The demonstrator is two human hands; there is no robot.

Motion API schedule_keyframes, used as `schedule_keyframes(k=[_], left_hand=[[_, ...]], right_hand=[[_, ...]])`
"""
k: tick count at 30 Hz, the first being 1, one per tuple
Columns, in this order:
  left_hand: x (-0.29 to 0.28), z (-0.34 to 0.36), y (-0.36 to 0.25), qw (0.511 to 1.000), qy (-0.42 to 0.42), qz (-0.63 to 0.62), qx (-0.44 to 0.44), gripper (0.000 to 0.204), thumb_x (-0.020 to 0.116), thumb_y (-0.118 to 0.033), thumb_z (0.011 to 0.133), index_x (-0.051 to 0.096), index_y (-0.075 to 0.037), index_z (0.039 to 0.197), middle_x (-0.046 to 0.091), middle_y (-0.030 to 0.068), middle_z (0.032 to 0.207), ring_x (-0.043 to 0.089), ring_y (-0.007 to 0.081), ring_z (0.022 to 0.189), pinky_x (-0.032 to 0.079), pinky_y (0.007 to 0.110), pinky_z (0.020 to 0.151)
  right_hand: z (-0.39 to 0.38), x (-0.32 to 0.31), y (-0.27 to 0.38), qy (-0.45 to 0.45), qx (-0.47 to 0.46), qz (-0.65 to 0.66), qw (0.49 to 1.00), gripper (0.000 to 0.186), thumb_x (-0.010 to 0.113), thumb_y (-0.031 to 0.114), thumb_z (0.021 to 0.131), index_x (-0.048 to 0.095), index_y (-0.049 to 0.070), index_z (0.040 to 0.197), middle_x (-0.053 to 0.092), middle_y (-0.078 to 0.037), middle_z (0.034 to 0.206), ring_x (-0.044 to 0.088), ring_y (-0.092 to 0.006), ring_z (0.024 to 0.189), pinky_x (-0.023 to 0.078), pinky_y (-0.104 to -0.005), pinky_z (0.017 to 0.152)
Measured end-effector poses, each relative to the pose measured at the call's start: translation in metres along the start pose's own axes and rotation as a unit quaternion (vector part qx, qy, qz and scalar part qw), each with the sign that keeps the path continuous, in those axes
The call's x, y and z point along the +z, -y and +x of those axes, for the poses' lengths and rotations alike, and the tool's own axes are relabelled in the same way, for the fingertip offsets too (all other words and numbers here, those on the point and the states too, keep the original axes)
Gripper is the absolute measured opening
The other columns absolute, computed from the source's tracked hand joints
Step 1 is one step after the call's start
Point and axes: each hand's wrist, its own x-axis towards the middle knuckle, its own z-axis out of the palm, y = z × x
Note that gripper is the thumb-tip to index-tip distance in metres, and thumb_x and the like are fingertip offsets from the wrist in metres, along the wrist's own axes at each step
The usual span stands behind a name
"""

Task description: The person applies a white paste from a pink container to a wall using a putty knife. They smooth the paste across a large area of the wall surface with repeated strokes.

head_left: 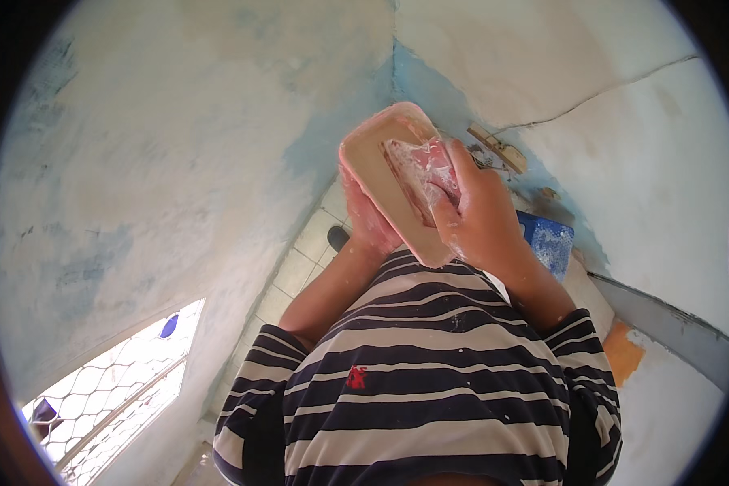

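A pink rectangular tub (356,136) of smooth beige putty is held up in front of my chest. My left hand (370,219) grips its left side, and most of those fingers are hidden behind and under the tub. My right hand (482,206) is closed on a putty-smeared scraper (407,172) over the tub's right half. The scraper's long edge lies in the putty or just above it; I cannot tell which. White putty coats the fingers of both hands.
Pale walls with blue patches (431,85) meet in a corner ahead. On the right wall, a cable (591,101) runs to a loose wooden switch board (498,150). Below stands a blue, white-splashed object (552,247). A grilled window (125,397) is at lower left, above pale floor tiles (300,251).
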Motion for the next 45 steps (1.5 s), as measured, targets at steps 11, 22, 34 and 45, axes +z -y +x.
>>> schedule_keyframes(k=[11,22,34,45], left_hand=[[-0.001,-0.009,0.001,0.964,-0.075,-0.244,-0.075,0.070,0.034,-0.067,0.092,0.045,-0.013,0.135,0.053,0.0090,0.128,0.052,0.0284,0.116,0.045,0.045,0.097],[-0.015,-0.022,0.001,0.952,-0.068,-0.270,-0.123,0.076,0.032,-0.070,0.091,0.042,-0.013,0.138,0.051,0.0113,0.132,0.052,0.0294,0.119,0.044,0.044,0.100],[-0.047,-0.004,-0.061,0.982,-0.054,-0.162,-0.082,0.077,0.031,-0.071,0.090,0.039,-0.014,0.142,0.048,0.0098,0.137,0.049,0.0294,0.123,0.042,0.046,0.103],[-0.075,0.025,-0.136,0.988,0.005,-0.112,-0.103,0.076,0.024,-0.065,0.095,0.028,-0.010,0.146,0.043,0.0103,0.140,0.048,0.0268,0.124,0.041,0.043,0.104]], right_hand=[[0.003,0.006,0.006,0.119,0.005,-0.067,0.991,0.039,0.055,0.003,0.079,0.045,-0.002,0.116,0.061,-0.026,0.086,0.060,-0.0460,0.079,0.047,-0.0523,0.070],[-0.013,0.042,-0.011,0.065,-0.040,-0.043,0.996,0.043,0.056,0.001,0.076,0.044,-0.003,0.118,0.058,-0.028,0.090,0.057,-0.0471,0.084,0.047,-0.0507,0.071],[0.017,0.064,0.046,0.044,0.038,-0.034,0.998,0.050,0.056,0.004,0.078,0.042,-0.001,0.126,0.062,-0.027,0.091,0.062,-0.0445,0.077,0.051,-0.0474,0.069],[0.066,0.137,0.078,-0.194,-0.046,0.057,0.978,0.057,0.058,-0.002,0.082,0.032,-0.003,0.133,0.043,-0.017,0.122,0.047,-0.0186,0.111,0.043,-0.0301,0.094]])
